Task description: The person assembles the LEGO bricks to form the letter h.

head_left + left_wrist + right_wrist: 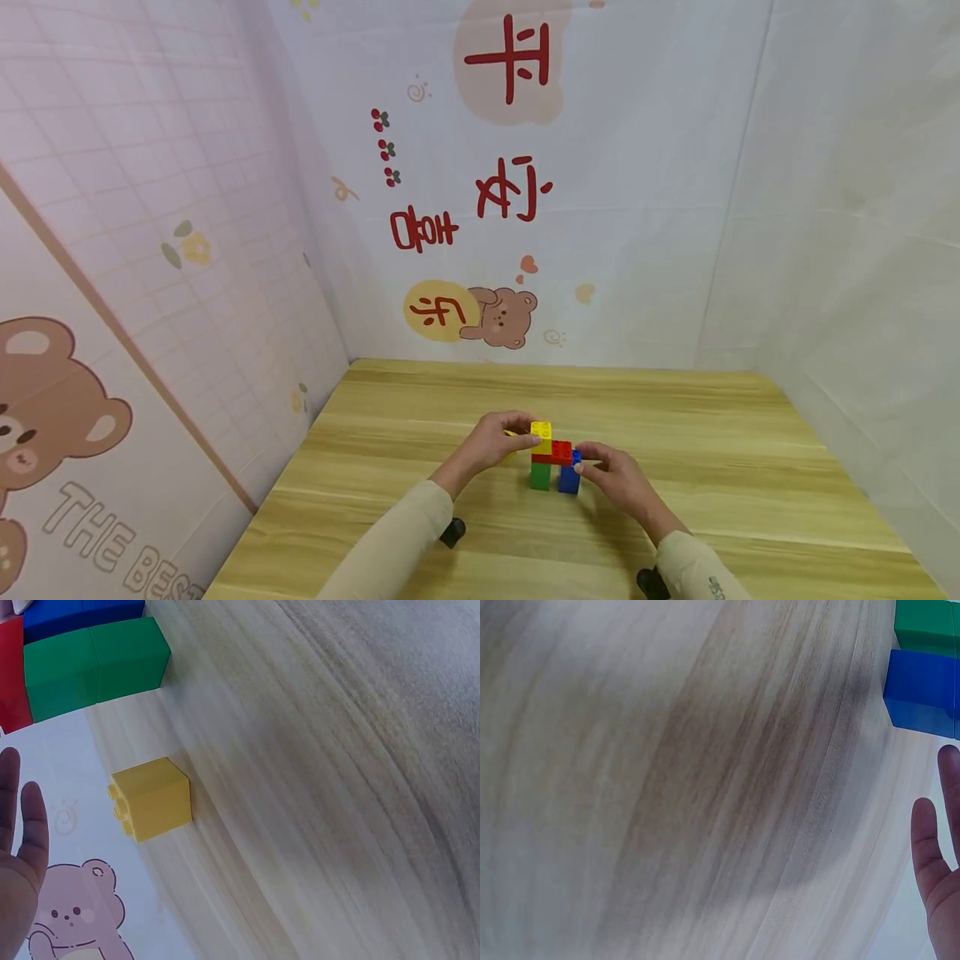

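A green stack (540, 477) and a blue stack (570, 479) stand side by side on the table, each of two toy building blocks. Bridging their tops is a red block (561, 451). My left hand (489, 440) pinches a yellow block (541, 437) set on the red block's left end, above the green. From the other side, my right hand (618, 477) pinches the upper blue block (576, 457) between thumb and fingers beside the red one. In the right wrist view only the stacks' lower parts show, and the fingertips' grip is out of frame.
A second yellow block (157, 799) lies apart on the wooden table (675, 417), left of the green stack; my left hand partly covers it in the head view. Printed cloth walls (630, 275) border the table's back and sides.
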A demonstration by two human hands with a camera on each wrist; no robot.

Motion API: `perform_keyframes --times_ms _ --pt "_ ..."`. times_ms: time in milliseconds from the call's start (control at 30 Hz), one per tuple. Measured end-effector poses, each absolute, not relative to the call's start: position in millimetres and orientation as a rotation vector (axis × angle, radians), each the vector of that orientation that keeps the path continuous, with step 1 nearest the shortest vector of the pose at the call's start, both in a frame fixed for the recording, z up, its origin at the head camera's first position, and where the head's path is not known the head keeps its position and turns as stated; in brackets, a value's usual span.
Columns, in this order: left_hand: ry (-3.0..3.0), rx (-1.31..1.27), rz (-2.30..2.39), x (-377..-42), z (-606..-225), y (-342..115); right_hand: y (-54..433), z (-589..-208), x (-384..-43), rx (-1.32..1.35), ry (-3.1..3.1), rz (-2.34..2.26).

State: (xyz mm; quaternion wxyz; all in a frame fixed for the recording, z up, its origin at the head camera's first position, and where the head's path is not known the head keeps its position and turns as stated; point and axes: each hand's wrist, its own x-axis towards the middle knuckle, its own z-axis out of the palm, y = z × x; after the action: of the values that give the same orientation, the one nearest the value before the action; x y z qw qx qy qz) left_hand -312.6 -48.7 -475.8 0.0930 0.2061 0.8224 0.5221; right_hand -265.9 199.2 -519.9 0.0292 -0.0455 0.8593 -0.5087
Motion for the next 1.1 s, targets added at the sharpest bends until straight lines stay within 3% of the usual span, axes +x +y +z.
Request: perform_keyframes --times_ms 233,700,1100 --pt "2.484 0.687 1.517 -311.1 -478.1 -46.1 199.0 -515.7 -263.8 -0.139 2.663 -1.558" --pt "2.466 0.633 1.631 -305.2 -496.0 -45.3 197.0 -521.8 -264.2 -0.115 2.682 -1.534" --pt "2.476 0.550 1.637 -309.1 -489.3 -61.0 193.9 -519.6 -261.2 -0.121 2.697 -1.516"
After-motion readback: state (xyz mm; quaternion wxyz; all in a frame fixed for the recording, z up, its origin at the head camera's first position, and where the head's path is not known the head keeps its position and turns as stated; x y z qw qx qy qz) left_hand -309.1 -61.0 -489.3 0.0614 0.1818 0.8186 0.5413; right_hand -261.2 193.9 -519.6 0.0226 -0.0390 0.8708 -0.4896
